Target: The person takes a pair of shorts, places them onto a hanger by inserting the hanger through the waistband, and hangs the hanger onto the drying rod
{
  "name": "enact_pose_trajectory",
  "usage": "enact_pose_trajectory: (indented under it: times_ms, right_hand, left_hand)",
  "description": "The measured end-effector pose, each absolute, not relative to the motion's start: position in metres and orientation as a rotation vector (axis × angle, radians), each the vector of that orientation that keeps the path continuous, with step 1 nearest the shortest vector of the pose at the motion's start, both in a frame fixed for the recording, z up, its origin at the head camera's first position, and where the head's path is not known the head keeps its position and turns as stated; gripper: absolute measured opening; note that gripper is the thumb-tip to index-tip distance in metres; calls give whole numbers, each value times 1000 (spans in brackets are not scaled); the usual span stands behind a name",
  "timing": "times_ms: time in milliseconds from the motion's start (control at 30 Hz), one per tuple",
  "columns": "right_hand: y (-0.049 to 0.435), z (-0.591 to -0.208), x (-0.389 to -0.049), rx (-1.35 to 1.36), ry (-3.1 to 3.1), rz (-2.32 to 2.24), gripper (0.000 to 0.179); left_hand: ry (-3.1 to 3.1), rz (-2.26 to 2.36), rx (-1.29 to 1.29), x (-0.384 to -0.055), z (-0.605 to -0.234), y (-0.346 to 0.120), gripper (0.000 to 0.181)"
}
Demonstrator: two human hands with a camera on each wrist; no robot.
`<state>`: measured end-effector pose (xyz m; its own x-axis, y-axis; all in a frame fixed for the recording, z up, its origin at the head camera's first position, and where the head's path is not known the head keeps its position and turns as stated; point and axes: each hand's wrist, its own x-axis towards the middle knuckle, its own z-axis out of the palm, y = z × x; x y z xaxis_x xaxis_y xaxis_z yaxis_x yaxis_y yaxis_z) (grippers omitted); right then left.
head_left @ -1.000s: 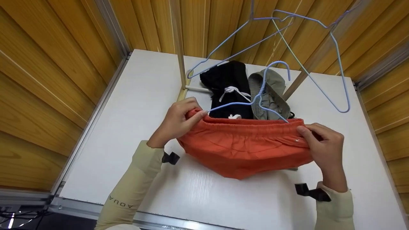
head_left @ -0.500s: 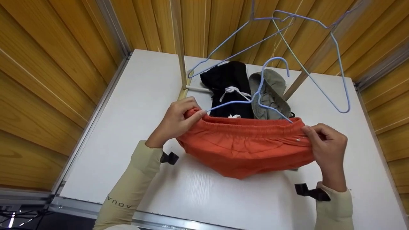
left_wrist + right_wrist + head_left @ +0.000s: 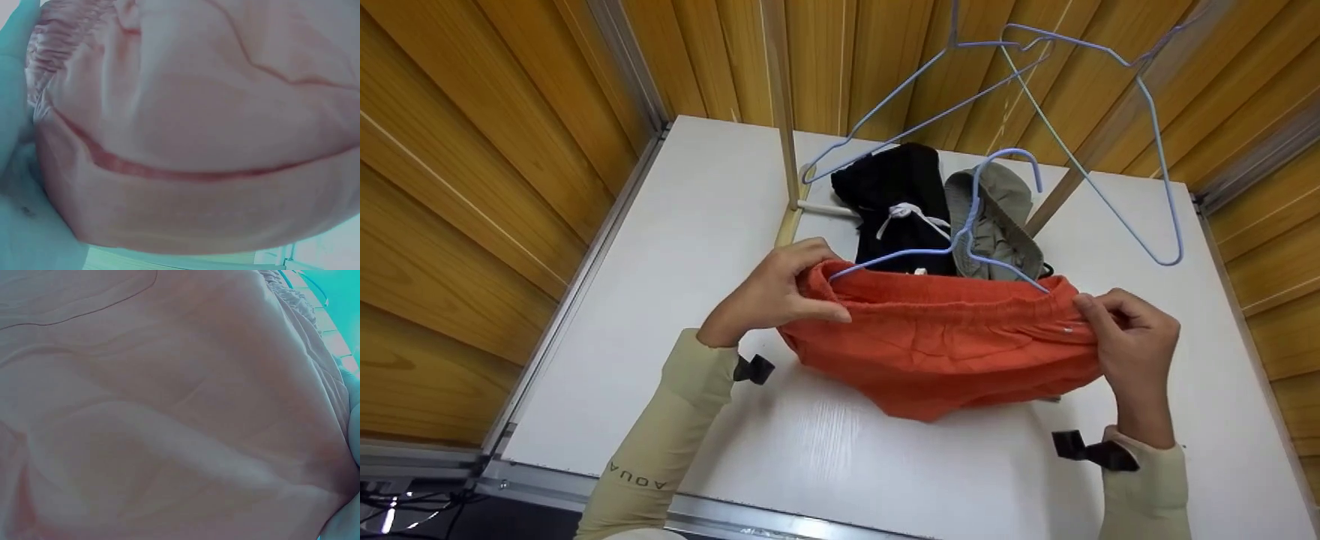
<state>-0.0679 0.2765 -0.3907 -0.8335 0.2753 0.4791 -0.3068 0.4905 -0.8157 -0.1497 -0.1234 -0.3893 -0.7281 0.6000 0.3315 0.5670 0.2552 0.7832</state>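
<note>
Orange-red shorts (image 3: 937, 356) with a gathered elastic waistband are stretched between both hands above the table, waist upward. My left hand (image 3: 769, 292) holds the waistband's left end, thumb lying straight across the front and fingers behind the cloth. At the other end my right hand (image 3: 1136, 337) pinches the waistband between thumb and curled fingers. A blue hanger (image 3: 976, 196) stands with its hook up, both shoulder ends inside the waist opening; its lower part is hidden by the cloth. Both wrist views are filled mostly by the shorts' fabric (image 3: 191, 124), with the left hand (image 3: 22, 214) at the edge.
Behind the shorts lie a black garment (image 3: 896, 180) with a white drawstring and a grey-green cloth item (image 3: 1001, 199). Two more blue hangers hang above, the right hanger (image 3: 1161, 165) nearer. A wooden rack post (image 3: 781, 112) rises from the white table (image 3: 622, 337).
My left thumb has moved down off the hanger's arm, and the waistband's left end has opened around that arm. The hook rose, then dipped again. My right hand has shifted slightly right.
</note>
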Motion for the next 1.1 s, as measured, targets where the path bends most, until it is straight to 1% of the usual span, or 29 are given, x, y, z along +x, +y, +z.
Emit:
enact_pose_trajectory:
  times_ms: [67,100,267,400,567,833,1100]
  right_hand:
    - [277,-392,-69,13,-2183,1354,12]
    - [277,-392,-69,3,-2188,1361,12]
    - [275,-391,-69,-93,-2223,1388,12]
    - [275,-391,-72,-167,-2268,1386,12]
    - [275,-394,-75,-245,-2328,1359,17]
    - [277,-399,-77,-276,-2480,1303,21]
    - [281,-401,-76,-253,-2610,1278,33]
  left_hand:
    - [2442,1478,1160,-150,-390,-124,45]
    - [2434,1465,1167,-150,-390,-124,42]
    - [2422,1419,1197,-151,-394,-124,21]
    - [2469,1292,1147,-151,-396,-123,22]
    - [2455,1189,1090,-150,-398,-122,21]
    - [2386,1248,1045,-156,-408,-120,19]
    - [2295,1335,924,-165,-426,-122,17]
